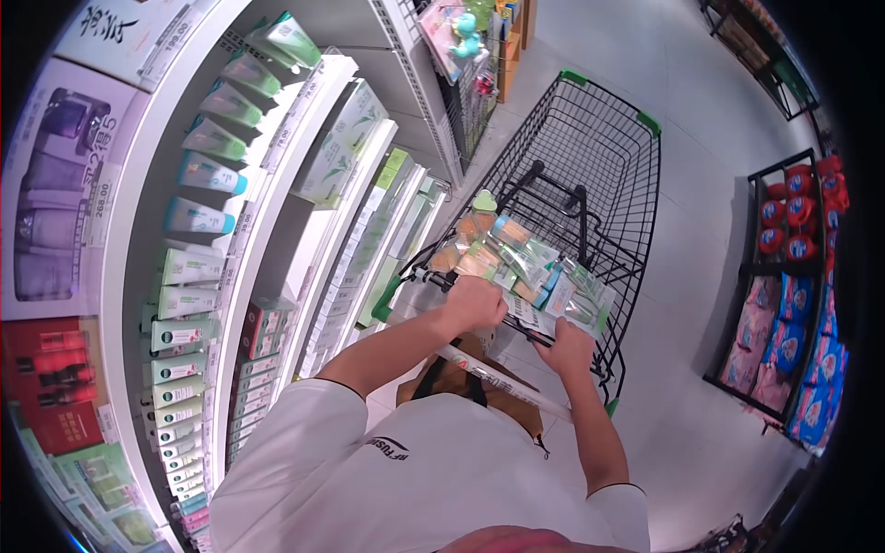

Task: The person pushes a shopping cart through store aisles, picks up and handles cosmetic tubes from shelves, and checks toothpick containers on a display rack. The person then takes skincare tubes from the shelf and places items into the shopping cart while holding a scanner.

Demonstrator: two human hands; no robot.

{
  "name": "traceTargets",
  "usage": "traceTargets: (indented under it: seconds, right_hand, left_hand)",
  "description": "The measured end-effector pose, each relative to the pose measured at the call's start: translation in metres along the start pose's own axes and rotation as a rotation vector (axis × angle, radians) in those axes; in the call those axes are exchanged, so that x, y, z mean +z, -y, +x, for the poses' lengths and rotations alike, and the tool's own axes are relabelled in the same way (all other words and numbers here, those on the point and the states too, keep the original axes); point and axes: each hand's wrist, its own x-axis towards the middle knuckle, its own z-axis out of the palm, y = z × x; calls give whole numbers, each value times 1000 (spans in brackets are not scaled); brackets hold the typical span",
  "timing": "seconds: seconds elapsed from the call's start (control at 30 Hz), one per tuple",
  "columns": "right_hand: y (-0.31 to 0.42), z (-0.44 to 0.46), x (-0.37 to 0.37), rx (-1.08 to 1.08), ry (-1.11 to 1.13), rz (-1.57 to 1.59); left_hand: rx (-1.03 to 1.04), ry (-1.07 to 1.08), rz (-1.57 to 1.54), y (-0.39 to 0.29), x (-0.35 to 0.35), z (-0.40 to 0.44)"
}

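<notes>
My left hand (477,304) reaches past the white handle bar (502,378) of a black wire shopping cart (590,129). Its fingers are curled at the near edge of the goods, and what they grip is hidden. My right hand (567,348) is closed beside it, thumb up, at a dark edge below a clear-fronted package (564,297); what it grips is unclear. Several packaged tubes lie in the cart's upper tray, among them a tube with a blue cap (510,232). Round orange-brown items (475,226) sit at the tray's left side.
Left of me runs a lit white shelf with several tubes (207,217), boxes (341,138) and price strips. A purple gift box (55,194) stands nearer. Across the grey floor (682,369), a black rack (737,276) holds red bottles (788,212) and blue packs (788,323).
</notes>
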Motion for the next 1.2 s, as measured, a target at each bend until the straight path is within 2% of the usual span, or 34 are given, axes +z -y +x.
traceTargets:
  seconds: [0.4, 0.57, 0.83, 0.97, 1.07, 1.1, 1.17, 1.2]
  right_hand:
    - [-17, 38, -11, -36, -50, -43]
    - [-25, 56, -16, -51, -34, -84]
    - [-26, 86, -19, -39, -54, -37]
    - [-28, 97, -40, -16, 13, 3]
    - [-35, 108, -47, -34, 27, 261]
    - [-36, 120, -50, -32, 22, 256]
    - [-27, 148, -48, -13, -189, 294]
    - [-19, 165, -56, 12, -166, 246]
  left_hand:
    - [-20, 100, -9, 4, -16, 46]
    - [-10, 229, -23, 7, -25, 73]
    - [53, 107, -167, 28, -22, 105]
    - [97, 78, -161, 32, -22, 120]
    - [122, 53, -167, 36, -17, 128]
    - [126, 48, -170, 36, -17, 132]
    - [116, 49, -176, 35, -19, 138]
    - [102, 50, -177, 34, -20, 139]
